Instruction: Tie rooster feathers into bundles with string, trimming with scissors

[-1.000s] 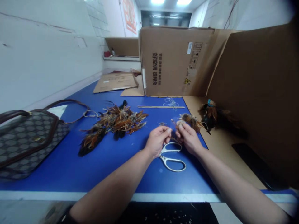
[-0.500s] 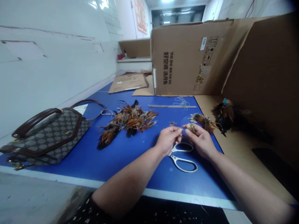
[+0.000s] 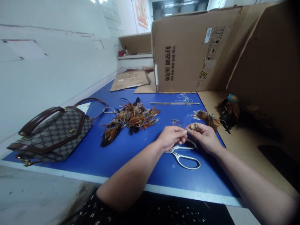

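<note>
Right hand (image 3: 206, 137) grips feather tuft (image 3: 194, 126); left hand (image 3: 172, 137) pinched, contents unclear — scissors (image 3: 174, 153) toward front edge of counter (image 3: 105, 162), presumably for reach.

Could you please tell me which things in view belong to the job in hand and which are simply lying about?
Seemingly part of the job:
small tan tuft in the right hand
feather pile
feather bundle just beyond that hand
scissors by the left hand
tangled thread, perhaps

Probably just lying about:
handbag
flattened cardboard
large carton
</note>
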Demonstrator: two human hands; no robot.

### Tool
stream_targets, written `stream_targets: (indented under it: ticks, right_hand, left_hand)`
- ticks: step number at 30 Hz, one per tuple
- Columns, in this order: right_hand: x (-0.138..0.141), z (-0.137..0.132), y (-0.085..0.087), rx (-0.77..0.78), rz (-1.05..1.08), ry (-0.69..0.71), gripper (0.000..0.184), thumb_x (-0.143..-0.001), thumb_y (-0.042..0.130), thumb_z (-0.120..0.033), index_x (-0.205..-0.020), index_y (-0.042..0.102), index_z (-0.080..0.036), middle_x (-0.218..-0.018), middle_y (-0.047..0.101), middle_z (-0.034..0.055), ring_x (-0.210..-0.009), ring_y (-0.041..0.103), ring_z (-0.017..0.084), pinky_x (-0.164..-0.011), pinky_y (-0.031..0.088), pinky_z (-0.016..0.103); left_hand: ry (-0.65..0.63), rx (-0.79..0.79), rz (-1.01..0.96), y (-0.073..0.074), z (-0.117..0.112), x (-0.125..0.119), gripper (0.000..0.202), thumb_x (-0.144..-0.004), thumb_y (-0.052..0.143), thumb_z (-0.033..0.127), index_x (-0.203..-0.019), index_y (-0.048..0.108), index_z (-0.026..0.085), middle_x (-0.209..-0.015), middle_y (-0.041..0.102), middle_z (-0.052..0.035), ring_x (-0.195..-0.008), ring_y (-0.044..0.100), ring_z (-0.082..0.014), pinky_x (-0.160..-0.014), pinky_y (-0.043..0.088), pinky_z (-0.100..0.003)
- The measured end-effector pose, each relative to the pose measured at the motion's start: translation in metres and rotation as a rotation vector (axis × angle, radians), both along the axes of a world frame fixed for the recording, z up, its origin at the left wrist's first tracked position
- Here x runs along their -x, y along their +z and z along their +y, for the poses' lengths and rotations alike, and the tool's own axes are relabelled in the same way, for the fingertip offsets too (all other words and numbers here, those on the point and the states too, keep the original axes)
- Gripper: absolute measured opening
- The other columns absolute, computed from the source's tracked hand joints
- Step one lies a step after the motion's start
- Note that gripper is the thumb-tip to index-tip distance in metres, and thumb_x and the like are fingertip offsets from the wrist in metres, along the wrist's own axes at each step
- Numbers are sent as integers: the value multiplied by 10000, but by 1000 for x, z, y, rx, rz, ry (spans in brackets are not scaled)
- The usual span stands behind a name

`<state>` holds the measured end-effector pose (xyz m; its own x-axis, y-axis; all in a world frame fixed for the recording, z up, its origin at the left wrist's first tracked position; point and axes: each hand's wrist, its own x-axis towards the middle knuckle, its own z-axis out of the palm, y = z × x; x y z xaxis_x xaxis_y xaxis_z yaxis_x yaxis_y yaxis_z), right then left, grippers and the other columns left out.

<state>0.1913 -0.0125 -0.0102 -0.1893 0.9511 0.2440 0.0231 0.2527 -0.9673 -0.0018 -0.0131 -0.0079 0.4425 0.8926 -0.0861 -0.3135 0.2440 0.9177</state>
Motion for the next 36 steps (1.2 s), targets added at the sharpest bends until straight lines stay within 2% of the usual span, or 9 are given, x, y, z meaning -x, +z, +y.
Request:
stream_targets:
  ticks: [5, 9, 12, 15, 21, 25, 28, 31, 36]
  right_hand:
    - [0, 1, 1, -95, -211, -154, 365, -901, 712, -531, -990, 776, -182, -932, 772, 61, -820, 685, 201, -768, 541, 305]
    - [1, -2, 4, -133, -748, -231, 444, -921, 611, -598, -774, 709, -190, -661, 679, 35, -591, 581, 170, -571, 400, 283]
    - [9, -7, 7, -89, -1068, -254, 483, -881, 612, -662, -702, 673, -218, -620, 667, 49, -576, 591, 196, -535, 316, 298]
    - [17, -8, 7, -24, -1162, -222, 438, -860, 634, -642, -713, 693, -234, -650, 691, 60, -598, 612, 214, -531, 293, 300]
    - [12, 0, -5, -51, -907, -223, 297, -892, 611, -448, -731, 703, -216, -606, 662, 19, -557, 581, 168, -534, 344, 276]
    - [6, 3, -7, -180, -509, -288, 234, -852, 660, -400, -816, 753, -188, -742, 740, 39, -660, 654, 185, -633, 486, 276]
    - [8, 1, -2, -156, -275, -260, 262, -818, 738, -432, -875, 785, -181, -857, 788, 69, -746, 706, 213, -708, 560, 302]
    - [12, -3, 2, -112, -192, -211, 304, -806, 779, -480, -832, 776, -177, -811, 771, 64, -694, 676, 193, -672, 557, 294]
    - [15, -6, 3, -55, -169, -113, 380, -808, 786, -535, -792, 733, -159, -729, 693, 35, -634, 591, 152, -608, 490, 260]
  left_hand:
    - [277, -166, 145, 10, 7, 9, 310, -769, 825, 423, -816, 729, 132, -597, 629, -16, -499, 519, -88, -503, 350, -227]
    - [521, -218, 248, 9, 18, 17, 238, -811, 773, 388, -836, 762, 152, -629, 635, -7, -535, 504, -88, -536, 360, -230]
    - [641, -257, 318, 3, 25, 20, 207, -813, 775, 371, -847, 794, 168, -703, 690, -27, -658, 587, -132, -645, 447, -259]
    - [703, -348, 377, -3, 28, 20, 177, -813, 784, 357, -845, 816, 186, -873, 762, -67, -870, 672, -190, -818, 506, -308]
    - [729, -449, 457, -5, 26, 19, 135, -822, 785, 335, -809, 820, 205, -897, 761, -67, -894, 683, -198, -895, 502, -334]
    - [695, -286, 335, -5, 23, 13, 160, -789, 822, 347, -839, 822, 194, -912, 779, -66, -904, 690, -201, -915, 503, -346]
    - [589, -139, 177, -5, 18, 7, 245, -740, 868, 377, -870, 827, 174, -865, 778, -61, -828, 672, -178, -847, 509, -329]
    - [471, -25, 20, -6, 13, 0, 339, -674, 917, 390, -887, 828, 143, -829, 774, -74, -762, 656, -155, -787, 502, -306]
    - [386, 55, -148, -8, 8, -7, 384, -617, 965, 352, -886, 820, 120, -866, 783, -100, -800, 683, -158, -850, 504, -314]
